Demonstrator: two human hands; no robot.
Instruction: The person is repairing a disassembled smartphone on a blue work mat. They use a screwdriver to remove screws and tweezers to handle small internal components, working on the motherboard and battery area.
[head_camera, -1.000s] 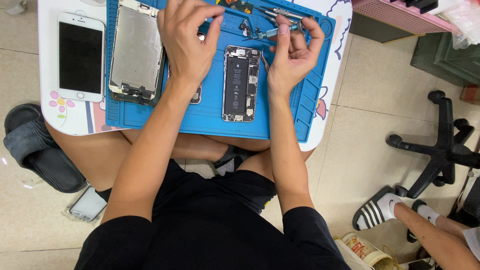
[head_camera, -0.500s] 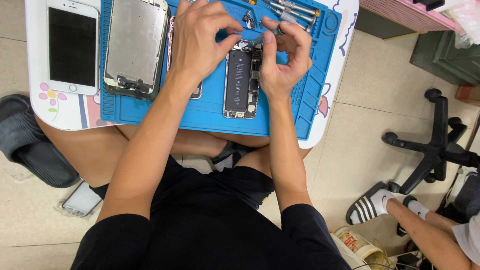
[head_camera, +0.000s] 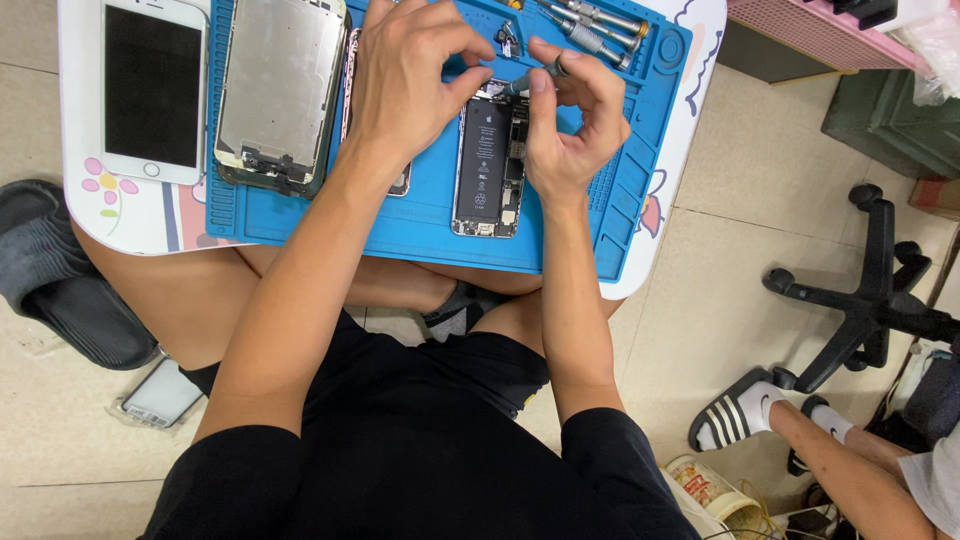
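- An opened smartphone (head_camera: 488, 160), its black battery and circuit board exposed, is laid lengthwise on a blue repair mat (head_camera: 430, 215), near the mat's middle.
- A small screwdriver (head_camera: 528, 80) is pinched in the grip of the right hand (head_camera: 570, 125), between thumb and fingertips; its tip is held at the top edge of the opened phone.
- The left hand (head_camera: 410, 85) is set just left of the phone, its fingers curled and its thumb brought against the phone's upper left corner; whether anything is pinched in its grip cannot be told.
- A second phone frame (head_camera: 400, 185) is partly hidden under the left hand and wrist.
- A detached screen assembly (head_camera: 282, 90), metal back plate upward, is laid on the left part of the mat.
- Several spare screwdrivers (head_camera: 590, 25) are kept in the mat's upper right tray.
- The mat is carried by a small white desk (head_camera: 130, 215) held over the person's crossed legs.
- A white smartphone (head_camera: 152, 90), face up, is placed on the desk left of the mat.
- On the floor, a black slipper (head_camera: 60, 280) is seen at the left, and a chair base (head_camera: 880, 290) at the right.
- Another person's foot in a striped sandal (head_camera: 740, 410) is seen at the lower right.
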